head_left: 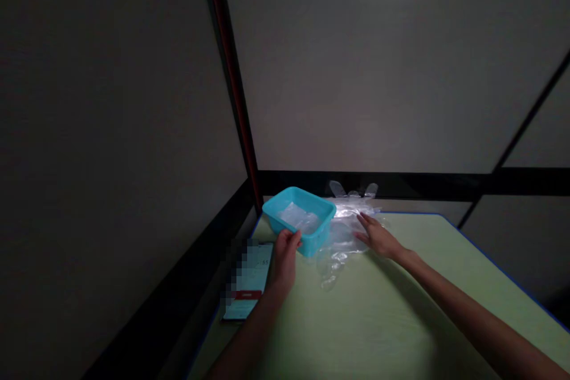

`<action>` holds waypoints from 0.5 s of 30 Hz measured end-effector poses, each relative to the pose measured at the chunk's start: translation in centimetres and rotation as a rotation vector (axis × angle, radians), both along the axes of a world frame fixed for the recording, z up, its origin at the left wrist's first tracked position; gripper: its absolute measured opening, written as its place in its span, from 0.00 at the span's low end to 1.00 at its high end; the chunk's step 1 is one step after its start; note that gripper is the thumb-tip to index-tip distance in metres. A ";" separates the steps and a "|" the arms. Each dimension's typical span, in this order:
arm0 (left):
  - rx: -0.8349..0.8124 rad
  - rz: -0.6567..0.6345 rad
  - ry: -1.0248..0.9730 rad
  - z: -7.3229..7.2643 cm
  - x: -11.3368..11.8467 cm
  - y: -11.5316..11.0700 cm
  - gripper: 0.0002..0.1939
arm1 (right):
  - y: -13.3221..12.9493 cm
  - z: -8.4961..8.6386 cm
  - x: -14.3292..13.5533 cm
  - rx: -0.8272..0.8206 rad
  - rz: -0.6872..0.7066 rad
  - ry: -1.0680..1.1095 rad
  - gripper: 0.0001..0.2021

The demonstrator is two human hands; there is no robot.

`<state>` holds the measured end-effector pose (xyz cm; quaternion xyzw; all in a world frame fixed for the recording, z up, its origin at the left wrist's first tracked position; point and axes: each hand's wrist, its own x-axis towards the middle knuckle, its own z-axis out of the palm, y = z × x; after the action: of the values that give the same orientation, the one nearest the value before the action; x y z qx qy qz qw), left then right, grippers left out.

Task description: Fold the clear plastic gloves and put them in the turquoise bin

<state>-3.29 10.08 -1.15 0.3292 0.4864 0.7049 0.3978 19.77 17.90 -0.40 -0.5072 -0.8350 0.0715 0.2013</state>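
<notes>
A turquoise plastic basket [318,241] stands tilted near the back left of the table, with folded clear plastic [297,217] inside. My left hand [286,252] grips its near rim, thumb and fingers closed on the edge. To the right of the basket lies a heap of clear plastic gloves [345,228], some with their fingers sticking up at the back. My right hand [377,237] is at the right side of this heap, fingers stretched out and apart, touching or just above the plastic.
A tablet or phone with a lit screen [249,279] lies at the left edge of the pale green table [356,320]. Behind the table rises a grey wall [365,71] with a dark band; another wall [133,130] stands close on the left.
</notes>
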 end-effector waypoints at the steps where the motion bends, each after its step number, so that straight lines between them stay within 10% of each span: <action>1: 0.021 0.000 -0.001 0.0 0.1 0.0 0.15 | -0.1 -0.8 0.1 -0.011 -0.031 -0.014 0.22; 7: 0.093 0.043 -0.019 0.0 0.8 0.1 0.17 | -1.0 -2.1 -0.3 -0.040 -0.088 -0.048 0.13; 15: 0.098 0.044 -0.043 0.4 1.2 -0.5 0.16 | -1.8 1.8 -0.1 0.039 -0.082 0.027 0.15</action>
<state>-2.09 9.61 -0.71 0.3223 0.4495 0.7434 0.3759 19.63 16.14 1.40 -0.5359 -0.8120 0.0537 0.2251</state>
